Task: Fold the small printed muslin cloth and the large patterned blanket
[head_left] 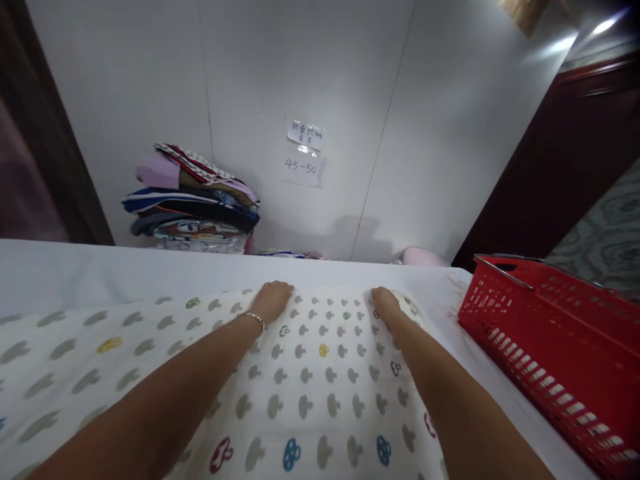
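Observation:
A cream cloth with a mushroom print (320,380) lies spread across a white table (100,270). Both my arms reach forward over it. My left hand (274,297), with a thin bracelet at the wrist, rests at the cloth's far edge with its fingers curled over the edge. My right hand (385,301) sits at the same far edge, a little to the right, fingers also curled down on the fabric. Whether each hand pinches the cloth or only presses it is hard to see.
A red plastic basket (550,340) with a metal handle stands on the table's right side. A stack of folded clothes (193,200) sits against the white wall behind the table's far edge. Paper notes (304,153) are stuck on the wall. A dark door is at the right.

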### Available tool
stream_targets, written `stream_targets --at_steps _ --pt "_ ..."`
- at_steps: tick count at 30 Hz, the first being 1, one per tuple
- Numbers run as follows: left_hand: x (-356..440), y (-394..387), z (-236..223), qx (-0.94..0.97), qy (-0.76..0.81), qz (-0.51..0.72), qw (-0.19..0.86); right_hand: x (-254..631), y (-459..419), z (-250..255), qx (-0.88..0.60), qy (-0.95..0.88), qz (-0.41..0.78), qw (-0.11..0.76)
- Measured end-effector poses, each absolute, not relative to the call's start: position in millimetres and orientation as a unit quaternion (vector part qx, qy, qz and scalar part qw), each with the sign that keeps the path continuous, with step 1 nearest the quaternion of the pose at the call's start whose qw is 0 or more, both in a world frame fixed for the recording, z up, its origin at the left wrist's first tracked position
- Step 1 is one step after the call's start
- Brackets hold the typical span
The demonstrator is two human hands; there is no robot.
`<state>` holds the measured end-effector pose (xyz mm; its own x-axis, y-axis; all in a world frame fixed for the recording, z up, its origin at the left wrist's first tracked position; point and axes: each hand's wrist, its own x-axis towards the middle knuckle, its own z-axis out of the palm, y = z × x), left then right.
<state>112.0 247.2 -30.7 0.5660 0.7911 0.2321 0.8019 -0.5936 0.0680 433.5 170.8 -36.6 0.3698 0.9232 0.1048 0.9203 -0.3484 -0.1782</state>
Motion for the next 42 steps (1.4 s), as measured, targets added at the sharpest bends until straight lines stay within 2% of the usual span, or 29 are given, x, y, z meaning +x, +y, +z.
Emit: stream_targets --at_steps 5,12,27,36,42 --pt "116 249 -36 -0.896 -0.418 -0.125 0.083 435 176 -39 -0.805 -0.59 -0.009 0.056" --pt "126 251 -25 -0.915 -0.387 -0.091 0.068 436 177 -32 -0.79 -0.612 -0.002 0.026" --pt "133 250 -30 -0.899 -0.422 -0.112 0.02 435 168 -40 -0.813 -0.563 -0.034 0.143" --pt "145 256 -19 -0.86 -0.492 -0.128 -0.034 431 177 -38 -0.81 -0.565 -0.049 0.15" --pt "148 260 -14 -0.841 -0.514 -0.169 -0.016 428 187 -37 -0.83 -0.539 -0.051 0.132"
